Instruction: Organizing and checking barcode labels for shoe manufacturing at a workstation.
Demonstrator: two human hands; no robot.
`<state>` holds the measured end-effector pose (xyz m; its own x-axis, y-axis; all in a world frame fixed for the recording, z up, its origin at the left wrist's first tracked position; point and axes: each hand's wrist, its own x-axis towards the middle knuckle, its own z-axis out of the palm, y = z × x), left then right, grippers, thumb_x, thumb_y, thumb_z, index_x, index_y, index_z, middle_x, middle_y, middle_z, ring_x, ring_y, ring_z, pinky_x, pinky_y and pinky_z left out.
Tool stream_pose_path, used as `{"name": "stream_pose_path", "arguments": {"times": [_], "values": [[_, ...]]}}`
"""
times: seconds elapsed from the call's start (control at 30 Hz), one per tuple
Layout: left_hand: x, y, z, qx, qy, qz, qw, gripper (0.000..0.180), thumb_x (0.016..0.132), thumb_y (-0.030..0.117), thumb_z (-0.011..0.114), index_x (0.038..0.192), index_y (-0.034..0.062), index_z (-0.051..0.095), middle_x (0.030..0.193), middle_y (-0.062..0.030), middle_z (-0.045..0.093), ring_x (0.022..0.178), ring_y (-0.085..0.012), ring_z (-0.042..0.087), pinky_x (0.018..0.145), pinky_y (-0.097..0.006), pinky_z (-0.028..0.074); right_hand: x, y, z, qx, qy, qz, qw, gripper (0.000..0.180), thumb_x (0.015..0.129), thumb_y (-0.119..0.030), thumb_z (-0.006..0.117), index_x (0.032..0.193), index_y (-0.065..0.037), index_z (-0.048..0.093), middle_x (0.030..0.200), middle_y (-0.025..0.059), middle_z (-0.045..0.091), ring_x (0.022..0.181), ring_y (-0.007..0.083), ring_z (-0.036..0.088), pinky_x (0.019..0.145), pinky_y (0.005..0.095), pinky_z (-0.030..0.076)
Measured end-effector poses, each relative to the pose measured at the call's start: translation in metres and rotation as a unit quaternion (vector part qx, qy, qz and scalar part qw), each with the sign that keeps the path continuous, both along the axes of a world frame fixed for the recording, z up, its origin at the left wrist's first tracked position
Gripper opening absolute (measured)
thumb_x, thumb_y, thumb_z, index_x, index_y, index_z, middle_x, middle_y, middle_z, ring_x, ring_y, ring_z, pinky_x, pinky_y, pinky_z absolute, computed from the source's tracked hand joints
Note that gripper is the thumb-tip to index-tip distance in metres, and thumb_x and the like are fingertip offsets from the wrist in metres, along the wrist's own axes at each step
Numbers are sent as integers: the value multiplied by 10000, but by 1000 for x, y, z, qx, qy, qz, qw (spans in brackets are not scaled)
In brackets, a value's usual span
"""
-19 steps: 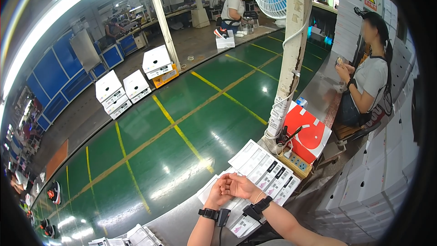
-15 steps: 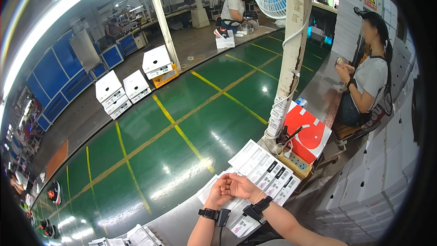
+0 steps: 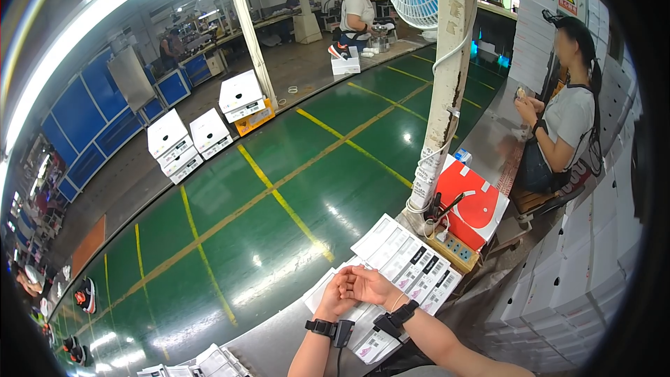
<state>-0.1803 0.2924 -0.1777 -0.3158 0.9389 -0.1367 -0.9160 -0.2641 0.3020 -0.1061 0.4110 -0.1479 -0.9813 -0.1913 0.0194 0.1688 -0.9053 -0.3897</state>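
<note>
Both hands meet over the label sheets (image 3: 412, 265) that lie fanned on the bench, between the person and the pillar (image 3: 447, 98). The left hand (image 3: 336, 296) is curled against the right hand (image 3: 370, 284); whether the fingers pinch a label or only each other cannot be told. The sheets overlap loosely, so a careless pull could drag neighbours askew or slide one toward the bench edge and the green floor (image 3: 279, 188).

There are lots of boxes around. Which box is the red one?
The red box leans at the foot of the white pillar, just beyond the sheets of labels. The boxes stacked on the floor are white.
</note>
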Motion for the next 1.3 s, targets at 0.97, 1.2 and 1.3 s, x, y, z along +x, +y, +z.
{"name": "stream_pose_path", "arguments": {"times": [0.97, 1.2, 1.3], "values": [[3, -2, 13, -3, 10, -12, 1000, 492, 854, 239, 500, 1276, -11, 470, 1303, -211, 484, 1256, -316, 439, 1085, -482, 286, 1, -3, 7, 10, -4, -8, 1000, 340, 989, -230, 397, 1179, 25, 517, 1010, 153, 617, 916, 254, 604, 863, 391, 480], [2, -2, 7, -8, 9, 0, 1000, 466, 857, 220, 494, 1259, -16, 482, 1301, -227, 482, 1254, -326, 440, 1081, -479, 296, 0, -3, 5, 13, -11, -7, 1000, 341, 989, -235, 397, 1179, 20, 520, 996, 150, 621, 910, 251, 606, 862, 387, 479], [2, -1, 9, 6, 29, -2, 1000, 392, 941, 284, 419, 1200, 3, 504, 1284, -202, 500, 1238, -310, 458, 1074, -484, 312, 0, -2, 5, 10, -10, -5, 1000, 339, 988, -233, 397, 1180, 18, 520, 1002, 151, 620, 913, 252, 605, 862, 390, 479]]}}
